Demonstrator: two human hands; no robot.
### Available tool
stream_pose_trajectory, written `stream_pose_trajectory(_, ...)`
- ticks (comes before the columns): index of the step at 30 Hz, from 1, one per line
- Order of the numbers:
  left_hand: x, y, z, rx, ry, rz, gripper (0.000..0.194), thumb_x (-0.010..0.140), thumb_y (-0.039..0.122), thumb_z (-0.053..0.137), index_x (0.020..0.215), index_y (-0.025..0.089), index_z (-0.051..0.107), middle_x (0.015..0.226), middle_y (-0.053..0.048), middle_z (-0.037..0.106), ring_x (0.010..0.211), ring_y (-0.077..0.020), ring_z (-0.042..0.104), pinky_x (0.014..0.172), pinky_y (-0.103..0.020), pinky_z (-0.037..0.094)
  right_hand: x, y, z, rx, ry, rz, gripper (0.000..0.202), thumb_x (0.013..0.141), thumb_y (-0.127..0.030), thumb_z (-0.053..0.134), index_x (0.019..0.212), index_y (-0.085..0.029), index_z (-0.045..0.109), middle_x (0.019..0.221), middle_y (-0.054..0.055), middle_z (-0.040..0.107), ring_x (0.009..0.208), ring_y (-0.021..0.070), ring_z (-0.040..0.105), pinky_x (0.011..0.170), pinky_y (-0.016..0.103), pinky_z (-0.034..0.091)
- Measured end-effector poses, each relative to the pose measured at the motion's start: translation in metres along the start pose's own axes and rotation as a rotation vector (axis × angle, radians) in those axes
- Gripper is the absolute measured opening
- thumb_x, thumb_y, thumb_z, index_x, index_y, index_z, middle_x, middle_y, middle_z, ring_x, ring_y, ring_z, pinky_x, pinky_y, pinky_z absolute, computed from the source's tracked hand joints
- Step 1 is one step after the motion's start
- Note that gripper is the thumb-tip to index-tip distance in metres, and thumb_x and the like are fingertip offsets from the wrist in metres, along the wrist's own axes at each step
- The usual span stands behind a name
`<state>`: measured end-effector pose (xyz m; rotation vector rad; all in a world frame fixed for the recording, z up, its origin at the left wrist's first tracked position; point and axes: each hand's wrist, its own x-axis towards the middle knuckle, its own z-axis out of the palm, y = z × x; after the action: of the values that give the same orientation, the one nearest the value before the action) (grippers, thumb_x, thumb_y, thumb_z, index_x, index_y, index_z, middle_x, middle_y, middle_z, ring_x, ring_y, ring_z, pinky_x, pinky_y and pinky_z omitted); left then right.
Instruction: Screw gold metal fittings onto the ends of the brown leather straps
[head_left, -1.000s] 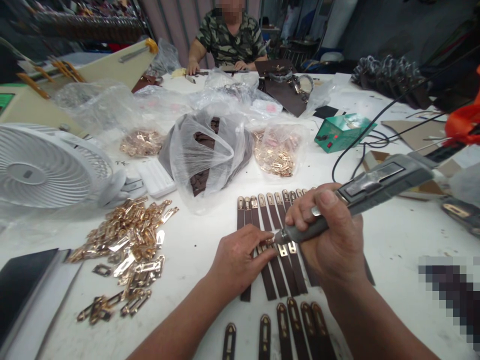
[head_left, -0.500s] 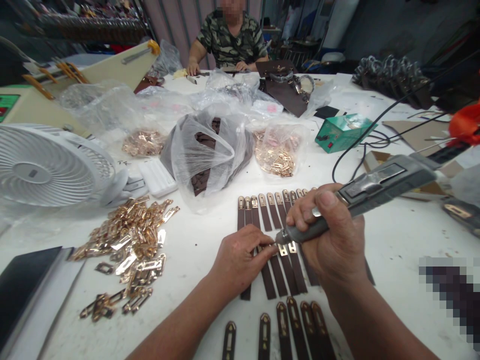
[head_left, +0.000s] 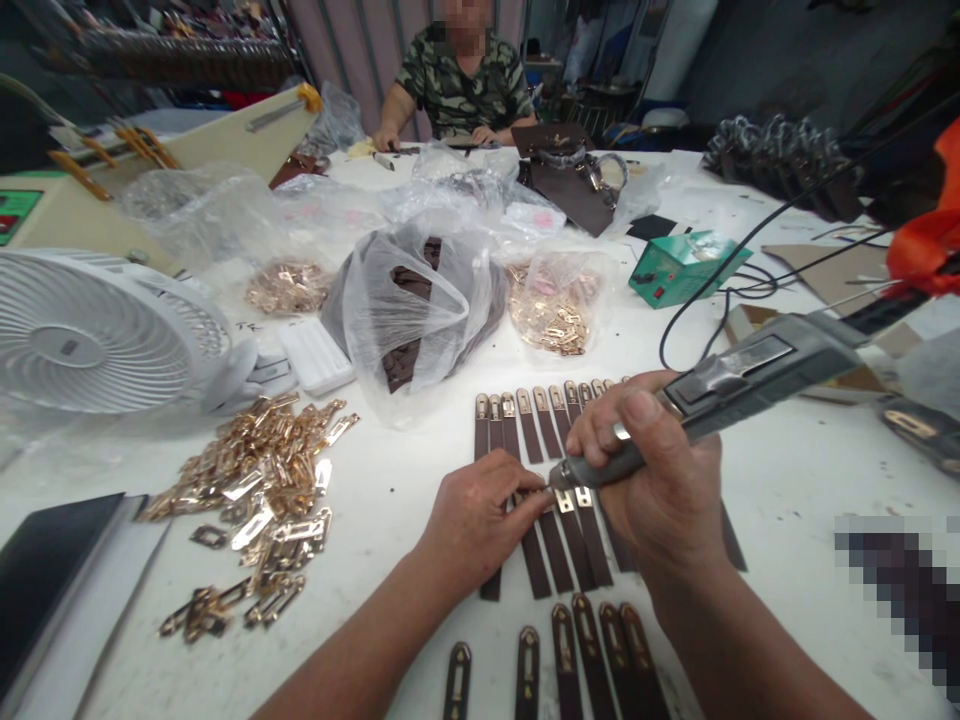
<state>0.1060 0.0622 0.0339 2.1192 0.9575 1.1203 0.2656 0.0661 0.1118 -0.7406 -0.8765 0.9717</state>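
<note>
My right hand (head_left: 664, 470) is wrapped around a grey electric screwdriver (head_left: 757, 370), its nose slanting down to the left. The tip meets the fingertips of my left hand (head_left: 484, 515), which pinch the end of a dark brown strap (head_left: 534, 560). Whatever lies right at the tip is mostly covered by my fingers. Beside it lie more brown straps (head_left: 592, 545) with gold metal end plates (head_left: 565, 502). A further row of plated straps (head_left: 529, 660) is nearer to me, and another row of straps (head_left: 529, 415) lies behind my hands.
Loose gold metal plates (head_left: 277, 450) are heaped at the left, by a white fan (head_left: 82, 340) and a dark folder (head_left: 52, 570). Behind stand a plastic bag of brown pieces (head_left: 420, 310), a bag of gold parts (head_left: 559, 300) and a green box (head_left: 682, 268) with cables. A person (head_left: 465, 80) sits opposite.
The screwdriver and my right hand have shifted very slightly left. The orange piece at the right edge has moved a little. My left hand holds its place.
</note>
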Motion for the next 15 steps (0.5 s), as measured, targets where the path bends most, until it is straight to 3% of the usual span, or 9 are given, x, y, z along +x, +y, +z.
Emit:
stream_pose_trajectory(4,-0.001,-0.002,-0.002,0.054,-0.010,0.011,0.009,0.093,0.024,0.082,0.095,0.017,0.077,0.084,-0.001,0.072,0.075,-0.0136,0.068,0.069,-0.026,0.054,-0.001,0.001,-0.001,-0.012,-0.006,-0.002,0.028,0.094,-0.033,0.081,0.080,-0.020,0.060,0.061,-0.004,0.055,0.052,0.0118,0.054,0.057,0.028,0.052)
stream_pose_trajectory(8,0.001,-0.013,-0.021,0.212,-0.006,0.055,0.024,0.092,0.036,0.085,0.105,0.017,0.077,0.098,-0.004,0.075,0.088,-0.0191,0.071,0.077,-0.033,0.058,0.004,-0.004,0.000,-0.029,0.015,-0.019,0.028,0.094,-0.033,0.081,0.080,-0.020,0.060,0.061,-0.004,0.055,0.053,0.0119,0.054,0.058,0.028,0.051)
stream_pose_trajectory(12,0.003,-0.032,-0.044,0.418,0.013,0.058,0.018,0.098,0.028,0.075,0.113,0.017,0.077,0.106,-0.007,0.076,0.098,-0.0241,0.067,0.084,-0.040,0.058,0.018,-0.012,0.010,-0.036,0.003,-0.043,0.031,0.092,-0.033,0.083,0.077,-0.020,0.059,0.060,-0.004,0.055,0.054,0.0121,0.054,0.060,0.030,0.054)
stream_pose_trajectory(15,0.004,-0.047,-0.049,0.477,-0.005,0.037,0.021,0.099,0.024,0.073,0.118,0.017,0.077,0.111,-0.009,0.076,0.103,-0.0263,0.064,0.090,-0.044,0.057,0.034,-0.009,0.025,-0.043,-0.016,-0.066,0.034,0.088,-0.036,0.087,0.077,-0.020,0.059,0.059,-0.005,0.056,0.052,0.0121,0.055,0.059,0.030,0.055)
